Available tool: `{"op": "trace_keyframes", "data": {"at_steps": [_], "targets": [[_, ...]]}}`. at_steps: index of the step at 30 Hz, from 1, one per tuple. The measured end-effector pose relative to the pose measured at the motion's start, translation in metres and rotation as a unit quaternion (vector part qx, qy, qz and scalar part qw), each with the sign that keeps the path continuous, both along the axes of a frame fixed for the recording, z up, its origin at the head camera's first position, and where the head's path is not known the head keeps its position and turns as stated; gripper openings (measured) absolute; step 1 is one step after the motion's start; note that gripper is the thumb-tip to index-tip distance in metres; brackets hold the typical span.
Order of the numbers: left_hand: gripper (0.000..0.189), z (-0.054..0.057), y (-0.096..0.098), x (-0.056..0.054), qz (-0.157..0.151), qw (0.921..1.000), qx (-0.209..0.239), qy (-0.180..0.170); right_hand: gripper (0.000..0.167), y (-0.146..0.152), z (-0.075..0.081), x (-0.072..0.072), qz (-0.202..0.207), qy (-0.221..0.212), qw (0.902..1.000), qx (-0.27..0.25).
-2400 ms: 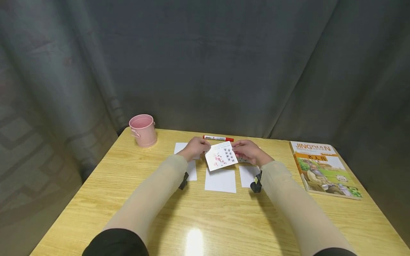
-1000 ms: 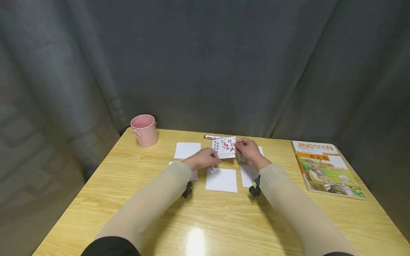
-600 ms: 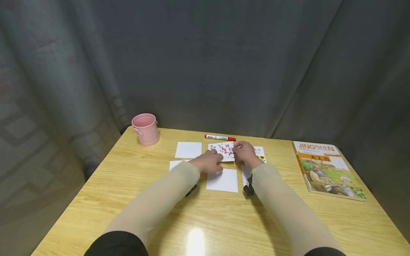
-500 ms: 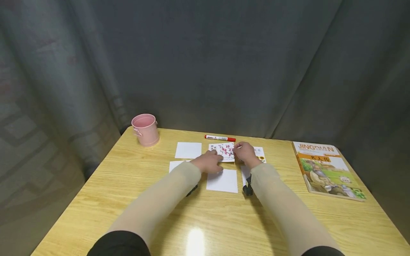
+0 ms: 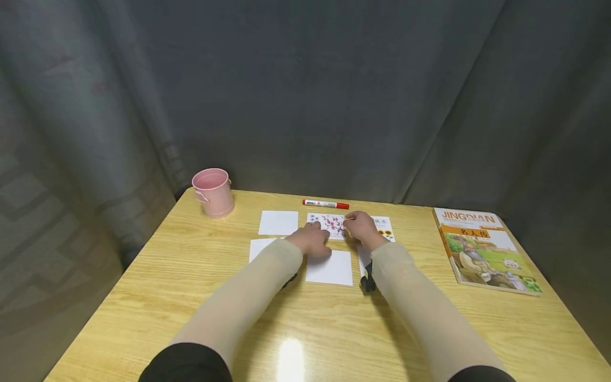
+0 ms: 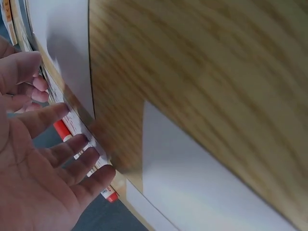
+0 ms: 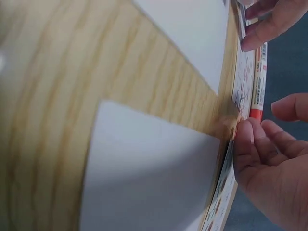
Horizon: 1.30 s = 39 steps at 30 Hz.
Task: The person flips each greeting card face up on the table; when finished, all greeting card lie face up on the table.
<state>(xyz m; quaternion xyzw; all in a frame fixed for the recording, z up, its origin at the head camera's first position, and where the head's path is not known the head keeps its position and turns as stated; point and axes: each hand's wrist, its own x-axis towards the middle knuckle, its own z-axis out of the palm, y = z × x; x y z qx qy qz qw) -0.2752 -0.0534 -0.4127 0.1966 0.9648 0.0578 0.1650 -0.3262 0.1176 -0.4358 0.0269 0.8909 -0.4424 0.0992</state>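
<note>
A postcard (image 5: 332, 225) with pink blossoms and dark lettering lies flat on the table in the middle of the back row in the head view. My left hand (image 5: 312, 240) rests on its lower left part, fingers spread and nearly straight. At the card's right edge my right hand (image 5: 361, 228) touches with its fingertips; the right wrist view shows the thumb (image 7: 289, 107) standing apart from the fingers. Beside it on the right lies a sunflower card (image 5: 385, 229), partly hidden by the right hand. A blank white card (image 5: 329, 268) lies just in front of the left hand.
More white cards lie left, one at the back (image 5: 278, 223) and one in front (image 5: 258, 248); another white card (image 5: 364, 258) is partly under the right wrist. A red-capped marker (image 5: 326, 203) lies behind. A pink bucket (image 5: 213, 193) stands back left, a book (image 5: 487, 252) at right.
The blossom card was held up, turned round and lowered flat onto the table between the other cards. Over the last half second it has straightened slightly; the left fingers now rest on it.
</note>
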Motion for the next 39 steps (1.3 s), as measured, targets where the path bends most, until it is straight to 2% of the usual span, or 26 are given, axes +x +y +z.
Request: {"op": "trace_keyframes", "data": {"at_steps": [4,8,11,14,17,22,28,33,39], "targets": [[0.057,-0.003,-0.007,-0.004,0.010,0.9995,0.027,0.010,0.041,-0.004,0.005,0.002,0.026,0.014,0.9995,-0.014],[0.064,-0.004,-0.024,-0.009,0.025,0.9961,0.080,0.026,0.044,-0.014,0.014,0.002,0.058,0.014,0.9975,-0.038],[0.067,0.009,-0.043,-0.012,0.047,0.9906,0.120,0.044,0.045,-0.024,0.022,-0.002,0.073,0.016,0.9950,-0.067],[0.065,0.023,-0.067,-0.014,0.073,0.9865,0.134,0.060,0.044,-0.037,0.027,-0.006,0.076,0.007,0.9928,-0.092],[0.064,0.026,-0.092,-0.014,0.092,0.9849,0.127,0.073,0.044,-0.054,0.029,-0.007,0.088,-0.014,0.9910,-0.100],[0.066,0.008,-0.124,-0.007,0.094,0.9860,0.114,0.078,0.043,-0.081,0.025,0.000,0.126,-0.050,0.9852,-0.105],[0.070,-0.012,-0.134,-0.003,0.060,0.9913,0.106,0.051,0.048,-0.098,0.027,-0.002,0.146,-0.058,0.9802,-0.121],[0.073,-0.019,-0.131,-0.002,0.041,0.9941,0.092,0.039,0.047,-0.104,0.023,-0.006,0.150,-0.060,0.9800,-0.116],[0.068,-0.017,-0.127,-0.004,0.024,0.9943,0.084,0.061,0.044,-0.105,0.019,-0.007,0.132,-0.064,0.9832,-0.109]]}}
